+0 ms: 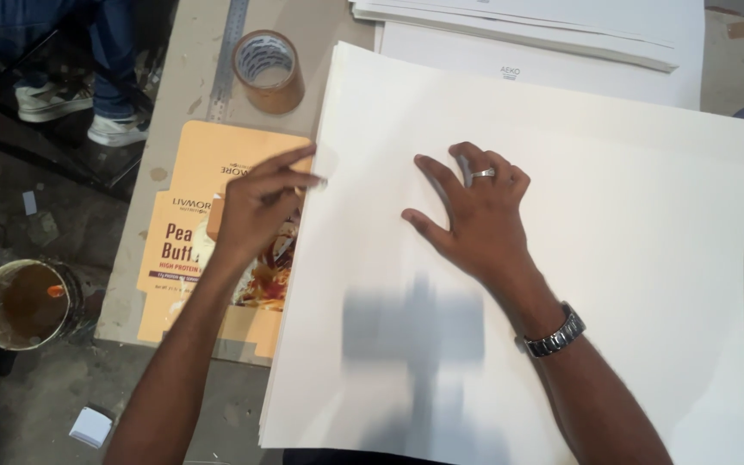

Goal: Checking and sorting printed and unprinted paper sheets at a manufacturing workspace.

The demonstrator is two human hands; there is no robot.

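Forearms enter from the bottom edge, both extended over a stack of large white paper sheets (561, 258) on the worktable (191, 52). Right hand (475, 215) lies flat on the top sheet, fingers spread apart, ring and wristwatch (554, 332) visible. Left hand (260, 207) pinches the stack's left edge, thumb and fingers closed on the top sheet. Beneath it lies a flattened orange carton (191, 224). A brown tape roll (269, 71) sits beside a steel ruler (227, 52). On the floor, a round tin (23, 303) holds brown liquid.
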